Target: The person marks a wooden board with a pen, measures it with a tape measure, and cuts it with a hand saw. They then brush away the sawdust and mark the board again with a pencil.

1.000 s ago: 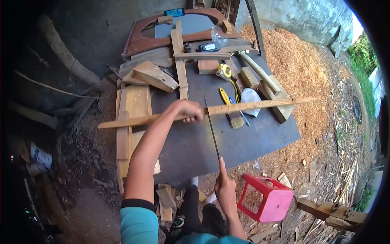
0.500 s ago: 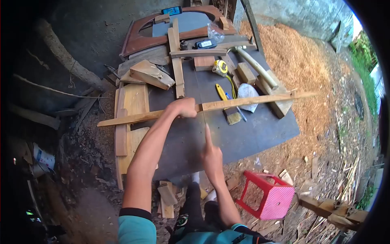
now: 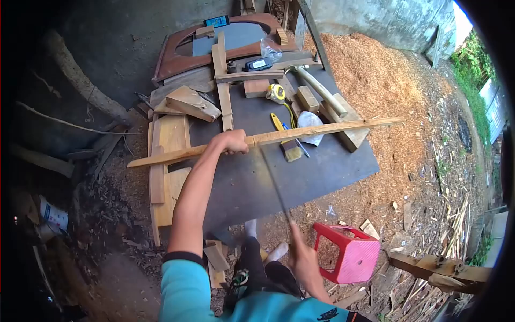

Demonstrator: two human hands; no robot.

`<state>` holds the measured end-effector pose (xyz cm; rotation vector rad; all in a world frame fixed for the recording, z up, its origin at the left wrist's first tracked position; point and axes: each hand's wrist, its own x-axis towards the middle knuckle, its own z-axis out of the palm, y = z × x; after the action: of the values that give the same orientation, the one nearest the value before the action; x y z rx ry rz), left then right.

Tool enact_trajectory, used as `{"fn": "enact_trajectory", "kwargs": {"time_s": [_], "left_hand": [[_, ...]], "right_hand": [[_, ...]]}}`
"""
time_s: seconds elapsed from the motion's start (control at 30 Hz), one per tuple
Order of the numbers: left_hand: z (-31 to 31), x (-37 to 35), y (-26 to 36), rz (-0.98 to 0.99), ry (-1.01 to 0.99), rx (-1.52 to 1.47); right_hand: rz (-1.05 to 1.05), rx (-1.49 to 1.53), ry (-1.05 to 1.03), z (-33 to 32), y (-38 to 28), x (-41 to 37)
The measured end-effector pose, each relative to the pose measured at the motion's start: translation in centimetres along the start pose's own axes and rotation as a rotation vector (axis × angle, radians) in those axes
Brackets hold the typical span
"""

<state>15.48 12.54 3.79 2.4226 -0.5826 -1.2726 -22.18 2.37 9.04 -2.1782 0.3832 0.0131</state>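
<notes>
My left hand (image 3: 232, 141) is wrapped round a long wooden strip (image 3: 316, 130) that lies across the dark tabletop (image 3: 247, 188). Just right of that hand, a thin saw blade (image 3: 272, 177) crosses the strip and runs down toward me. Low in the view, beyond the table's near edge, my right hand (image 3: 304, 257) is closed at the near end of the blade; its handle is hidden in the fist. Beyond the strip lie a brush (image 3: 292, 151), a yellow tape measure (image 3: 276, 93), a hammer (image 3: 324, 92) and a whitish bag (image 3: 309, 127).
A red stool (image 3: 357, 260) stands on the ground at the near right. Wood blocks (image 3: 193, 103) and boards (image 3: 175, 131) lie on the table's left side. A phone (image 3: 216, 21) rests at the far edge. Wood shavings (image 3: 375, 75) cover the ground at the right.
My right hand has moved down toward me and slightly right, and more of the blade shows. My left hand still holds the strip. The whole view has shifted a little.
</notes>
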Motion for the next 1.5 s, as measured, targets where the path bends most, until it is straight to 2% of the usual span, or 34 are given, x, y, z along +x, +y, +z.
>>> {"fn": "enact_trajectory", "kwargs": {"time_s": [0.07, 0.1, 0.13, 0.17, 0.2, 0.27, 0.33, 0.4, 0.47, 0.5, 0.57, 0.63, 0.73, 0.83, 0.87, 0.97, 1.0, 1.07, 1.17, 1.2, 1.23, 1.3, 1.37, 1.5], "left_hand": [[0.8, 0.1, -0.4, 0.023, 0.115, 0.124], [0.9, -0.2, -0.3, 0.036, 0.175, 0.188], [1.5, -0.9, -0.2, 0.114, 0.315, 0.249], [2.6, -1.8, -0.2, 0.190, 0.456, 0.306], [3.4, -2.6, -0.1, 0.266, 0.599, 0.363], [4.6, -3.7, 0.5, 0.215, 0.656, 0.337], [5.9, -4.3, 0.3, 0.213, 0.680, 0.293], [5.9, -3.1, -0.6, 0.266, 0.724, 0.235], [7.6, -3.8, -1.3, 0.288, 0.671, 0.199], [5.4, -3.5, -0.9, 0.317, 0.688, 0.202], [6.1, -4.0, -1.0, 0.379, 0.790, 0.171], [6.9, -4.4, -0.6, 0.463, 0.953, 0.222], [7.6, -6.7, 0.4, 0.486, 1.218, 0.256], [7.0, -8.4, 1.5, 0.440, 1.325, 0.295], [7.0, -8.0, 1.4, 0.405, 1.346, 0.319], [7.4, -5.0, -0.8, 0.256, 1.116, 0.230], [7.4, -4.7, -1.0, 0.194, 1.009, 0.224], [6.9, -4.8, -1.1, 0.210, 0.937, 0.221], [7.5, -5.2, -1.2, 0.217, 0.898, 0.226], [7.7, -5.2, -1.1, 0.215, 0.905, 0.231], [7.2, -4.9, -1.1, 0.211, 0.924, 0.245], [7.9, -5.5, -1.4, 0.237, 0.915, 0.238], [7.1, -6.7, -1.1, 0.256, 0.978, 0.282], [7.0, -9.0, -3.4, 0.065, 0.996, 0.306]], "right_hand": [[0.150, 0.055, 0.024, -3.3, 1.2, -2.4], [0.033, -0.062, 0.224, -3.9, 3.1, -2.9], [0.118, -0.108, 0.293, -5.1, 3.8, -2.7], [0.094, -0.243, 0.319, -6.5, 5.1, -2.0], [0.026, -0.298, 0.281, -8.3, 5.3, -0.8], [-0.027, -0.297, 0.309, -10.0, 4.5, 2.5], [-0.349, -0.352, 0.354, -10.2, 3.9, 8.1], [-0.419, -0.376, 0.232, -9.9, 2.5, 14.3], [-0.554, -0.382, 0.098, -8.7, 2.4, 21.0], [-0.606, -0.471, 0.053, -7.2, 1.0, 25.8], [-0.508, -0.486, -0.043, -5.2, 1.3, 30.1], [-0.373, -0.480, -0.162, -4.4, 1.7, 32.5], [-0.286, -0.512, -0.177, -3.5, 3.2, 33.1], [-0.378, -0.444, -0.146, -4.8, 3.0, 32.8], [-0.456, -0.360, -0.136, -5.6, 2.7, 32.2], [-0.421, -0.227, -0.293, -7.1, 3.2, 31.6], [-0.489, -0.262, -0.291, -7.2, 4.7, 32.5], [-0.634, -0.333, -0.281, -7.4, 7.2, 35.1], [-0.426, -0.322, -0.395, -5.9, 5.0, 36.8], [-0.511, -0.346, -0.499, -4.2, 5.8, 38.0], [-0.429, -0.471, -0.592, -2.6, 4.6, 38.1], [-0.310, -0.738, -0.428, 0.3, 4.5, 37.2], [-0.280, -0.653, -0.300, 2.1, 5.2, 37.0], [-0.200, -0.638, -0.162, 3.0, 4.6, 37.0]]}}
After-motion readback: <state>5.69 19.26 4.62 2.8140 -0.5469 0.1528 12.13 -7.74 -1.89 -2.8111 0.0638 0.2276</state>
